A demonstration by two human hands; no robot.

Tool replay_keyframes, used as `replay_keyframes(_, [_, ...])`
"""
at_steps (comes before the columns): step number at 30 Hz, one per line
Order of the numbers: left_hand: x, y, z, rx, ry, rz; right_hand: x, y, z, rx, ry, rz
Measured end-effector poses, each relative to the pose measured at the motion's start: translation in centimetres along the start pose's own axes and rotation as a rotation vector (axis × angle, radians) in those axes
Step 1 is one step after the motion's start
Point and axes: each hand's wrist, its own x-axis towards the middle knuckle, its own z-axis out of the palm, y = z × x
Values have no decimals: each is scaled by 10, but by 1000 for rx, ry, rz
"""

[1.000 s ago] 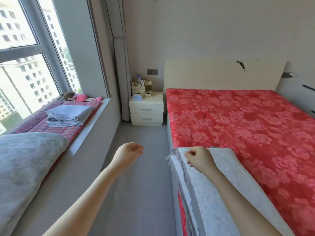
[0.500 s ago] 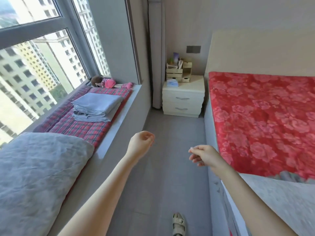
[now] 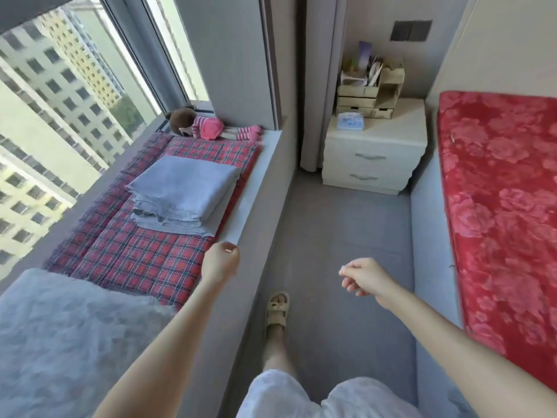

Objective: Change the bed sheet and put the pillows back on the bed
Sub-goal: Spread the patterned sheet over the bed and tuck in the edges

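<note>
Sheets (image 3: 184,194) lie folded on the plaid window-seat mat (image 3: 144,260); left hand (image 3: 221,262) fisted, right hand (image 3: 364,277) loosely curled, both empty.

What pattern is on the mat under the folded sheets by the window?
The mat is red plaid; head view.

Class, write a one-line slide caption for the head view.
Left hand and right hand empty; folded grey sheet on the plaid mat, red floral mattress across the aisle.
</note>
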Motion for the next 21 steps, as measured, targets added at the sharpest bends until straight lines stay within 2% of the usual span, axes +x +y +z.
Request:
replay_keyframes(6, [142,12,-13,431,19,31,80,-55,34,-35,42,144])
replay_keyframes(9, [202,4,-22,574,62,31,108,-79,48,-68,55,192])
replay_keyframes(14, [278,-16,-24,833,-194,-22,144,-122,61,-108,38,220])
replay_keyframes(17, [299,-23,-22,906,-265,112,163,-144,63,-158,4,221])
replay_keyframes(21, [318,18,-46,778,-214,203,186,-179,66,-195,-14,127])
